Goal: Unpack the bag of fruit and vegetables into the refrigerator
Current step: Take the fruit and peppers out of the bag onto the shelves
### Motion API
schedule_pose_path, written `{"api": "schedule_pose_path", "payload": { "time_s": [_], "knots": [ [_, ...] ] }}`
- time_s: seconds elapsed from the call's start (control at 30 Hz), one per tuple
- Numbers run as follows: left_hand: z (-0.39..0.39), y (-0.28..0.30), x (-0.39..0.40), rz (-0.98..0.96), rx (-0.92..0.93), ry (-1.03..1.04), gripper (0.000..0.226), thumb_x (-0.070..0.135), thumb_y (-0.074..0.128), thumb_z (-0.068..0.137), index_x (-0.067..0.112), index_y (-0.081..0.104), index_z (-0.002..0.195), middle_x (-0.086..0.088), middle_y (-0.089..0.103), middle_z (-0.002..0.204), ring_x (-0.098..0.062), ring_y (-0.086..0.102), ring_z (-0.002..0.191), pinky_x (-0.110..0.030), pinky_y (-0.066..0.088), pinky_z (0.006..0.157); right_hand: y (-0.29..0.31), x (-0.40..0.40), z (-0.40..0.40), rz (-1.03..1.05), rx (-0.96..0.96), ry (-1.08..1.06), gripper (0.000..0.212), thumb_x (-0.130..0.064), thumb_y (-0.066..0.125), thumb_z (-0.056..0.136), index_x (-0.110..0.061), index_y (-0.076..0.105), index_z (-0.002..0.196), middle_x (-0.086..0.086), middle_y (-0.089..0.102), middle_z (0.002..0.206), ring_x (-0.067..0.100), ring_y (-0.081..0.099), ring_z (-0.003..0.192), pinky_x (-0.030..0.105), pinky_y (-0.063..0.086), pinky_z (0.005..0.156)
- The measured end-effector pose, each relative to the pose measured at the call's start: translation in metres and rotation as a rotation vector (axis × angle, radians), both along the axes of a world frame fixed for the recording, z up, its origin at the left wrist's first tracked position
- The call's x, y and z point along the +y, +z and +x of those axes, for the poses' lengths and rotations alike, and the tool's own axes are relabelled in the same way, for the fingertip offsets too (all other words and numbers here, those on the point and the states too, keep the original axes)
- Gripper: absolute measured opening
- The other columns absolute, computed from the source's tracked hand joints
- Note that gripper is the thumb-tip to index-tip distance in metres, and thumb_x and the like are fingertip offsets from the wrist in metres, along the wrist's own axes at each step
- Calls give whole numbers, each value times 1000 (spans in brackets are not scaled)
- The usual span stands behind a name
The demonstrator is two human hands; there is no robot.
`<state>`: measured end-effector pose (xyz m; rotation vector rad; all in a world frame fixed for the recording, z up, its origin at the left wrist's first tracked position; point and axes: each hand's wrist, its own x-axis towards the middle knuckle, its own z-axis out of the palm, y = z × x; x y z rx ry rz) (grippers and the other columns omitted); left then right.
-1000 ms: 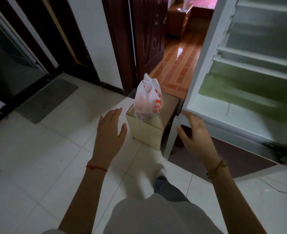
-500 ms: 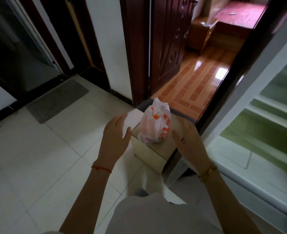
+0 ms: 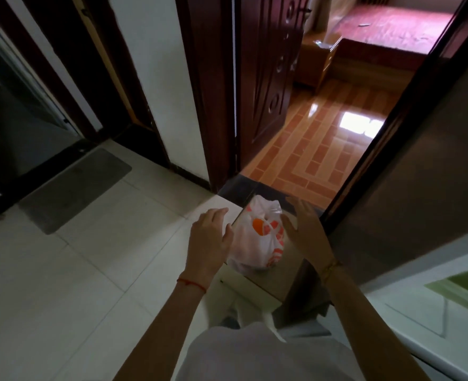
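Tied bag [image 3: 256, 244] upright on box [image 3: 290, 266], tile floor [image 3: 62, 270].

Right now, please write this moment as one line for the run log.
stage: reaching for bag | left hand: open, beside bag | right hand: open, beside bag | plastic bag: tied, on box | refrigerator door: open

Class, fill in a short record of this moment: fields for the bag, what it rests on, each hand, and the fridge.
bag: white plastic bag with orange print, tied at the top
support: cardboard box on the tiled floor
left hand: open, at the bag's left side
right hand: open, at the bag's right side
fridge door: open, at the right
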<state>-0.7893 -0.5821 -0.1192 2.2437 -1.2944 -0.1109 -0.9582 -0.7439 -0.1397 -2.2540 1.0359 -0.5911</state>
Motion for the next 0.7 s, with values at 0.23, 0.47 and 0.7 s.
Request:
{"api": "schedule_pose_path", "payload": {
  "time_s": [0.23, 0.47, 0.7],
  "knots": [
    [25, -36, -60, 159, 173, -85, 27, 29, 54, 97, 11, 63, 115, -6, 66, 110, -18, 61, 97, -30, 54, 87, -23, -39, 49, 64, 147, -51, 40, -24, 61, 93, -12, 53, 131, 8, 57, 128, 22, 53, 120, 39, 49, 96],
    [29, -84, -110, 334, 676, 68, 30, 31, 56, 94, 5, 71, 101, -16, 72, 104, -30, 67, 98, -38, 56, 87, -51, -67, 83, 199, 311, -38, 36, -30, 60, 94, -15, 56, 126, 3, 58, 127, 18, 55, 114, 25, 46, 89],
    [30, -114, -138, 250, 1556, 381, 28, 28, 57, 93, 11, 65, 114, -4, 69, 103, -17, 64, 95, -28, 48, 75, -87, -83, 108, 304, 408, 3, 17, -21, 64, 90, -11, 64, 104, 6, 60, 107, 18, 56, 89, 20, 40, 72]
  ]
}}
